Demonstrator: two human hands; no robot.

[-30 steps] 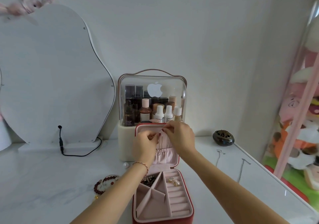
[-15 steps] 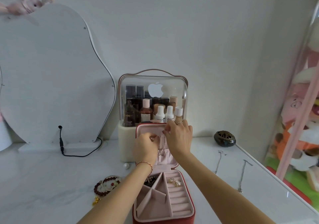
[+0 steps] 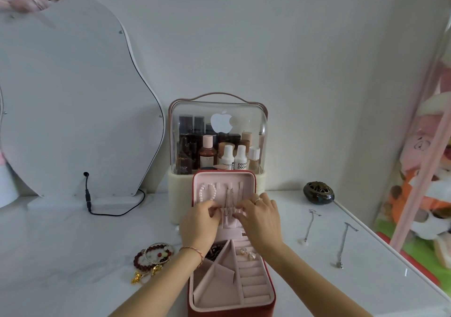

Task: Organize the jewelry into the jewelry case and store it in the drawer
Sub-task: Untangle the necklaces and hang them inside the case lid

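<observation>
Left hand (image 3: pixel 201 221) and right hand (image 3: pixel 262 219) pinch lid pocket (image 3: pixel 228 215) (jewelry case (image 3: pixel 258 299) open).

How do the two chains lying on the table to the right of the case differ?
The nearer chain lies further right, looks longer and ends in a small dark clasp. The farther chain sits closer to the jewelry case and ends in a pale round piece. Both are thin, silver, stretched nearly straight, and not yet in the case.

left hand (image 3: pixel 202 221) lowered from lid's top to pouch (image 3: pixel 229 215) | right hand (image 3: pixel 262 215) likewise | pearl bracelet (image 3: pixel 207 193) uncovered
</observation>
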